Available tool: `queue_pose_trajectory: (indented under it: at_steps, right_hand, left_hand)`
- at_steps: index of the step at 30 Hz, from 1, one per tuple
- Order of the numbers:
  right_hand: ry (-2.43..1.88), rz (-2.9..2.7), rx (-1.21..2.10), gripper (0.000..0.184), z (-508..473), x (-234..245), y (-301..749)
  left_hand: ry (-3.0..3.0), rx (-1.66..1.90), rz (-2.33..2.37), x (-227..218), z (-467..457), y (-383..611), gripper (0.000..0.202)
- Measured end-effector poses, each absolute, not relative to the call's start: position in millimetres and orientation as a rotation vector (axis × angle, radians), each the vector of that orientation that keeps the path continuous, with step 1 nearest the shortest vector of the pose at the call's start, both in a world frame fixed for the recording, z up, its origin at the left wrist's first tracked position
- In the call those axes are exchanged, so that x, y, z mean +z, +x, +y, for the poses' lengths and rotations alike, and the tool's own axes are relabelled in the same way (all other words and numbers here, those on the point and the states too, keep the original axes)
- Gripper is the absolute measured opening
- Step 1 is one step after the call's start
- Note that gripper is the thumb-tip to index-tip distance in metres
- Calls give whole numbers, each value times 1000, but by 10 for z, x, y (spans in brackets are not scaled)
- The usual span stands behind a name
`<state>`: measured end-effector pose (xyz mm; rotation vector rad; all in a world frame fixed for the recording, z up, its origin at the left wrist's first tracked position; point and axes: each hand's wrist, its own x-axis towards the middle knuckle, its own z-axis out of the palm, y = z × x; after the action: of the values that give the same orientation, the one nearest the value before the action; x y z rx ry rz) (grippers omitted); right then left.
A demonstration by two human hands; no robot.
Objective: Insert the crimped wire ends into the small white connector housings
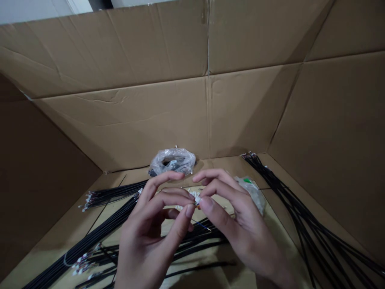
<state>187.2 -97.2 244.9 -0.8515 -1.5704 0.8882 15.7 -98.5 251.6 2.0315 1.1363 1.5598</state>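
My left hand (pixel 161 230) is closed, thumb and fingertips pinching thin coloured wires, an orange bit of which shows at the tips. Facing it, my right hand (pixel 236 214) pinches a small white plastic connector (pixel 197 199) between thumb and forefinger. The two sets of fingertips nearly meet, and they partly hide the wires and the connector. A loose blue wire (pixel 203 226) with a bare metal tip sticks out below the fingers. Beneath and behind the hands lie black cables (pixel 198 241) and a pile of small white connectors (pixel 192 193).
Cardboard walls (pixel 156 104) enclose the work surface. At the back sits a plastic-wrapped coil (pixel 173 160). Bundles of black cables with white connector ends lie left (pixel 99 228) and right (pixel 279 192). A clear bag (pixel 254 194) with a green mark lies behind my right hand.
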Motion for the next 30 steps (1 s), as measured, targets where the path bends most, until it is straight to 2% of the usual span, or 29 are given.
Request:
queue_pose_trajectory:
  at_steps: [5,13,21,30]
  right_hand:
    - [-843,-1628,878,28,-957,2433,1852]
    - [-785,-1473,1073,32,-881,2394,1837]
    - [-821,-1358,1216,22,-834,2380,1844]
    - [-847,-1383,1216,19,-850,2388,1860]
  left_hand:
    - [2107,1542,1157,2495,-972,159,23]
    - [2349,1624,1413,2434,-1085,276,16]
    - [2614,1875,1446,2330,-1003,425,20]
    - [2730,1799,1402,2346,-998,429,18]
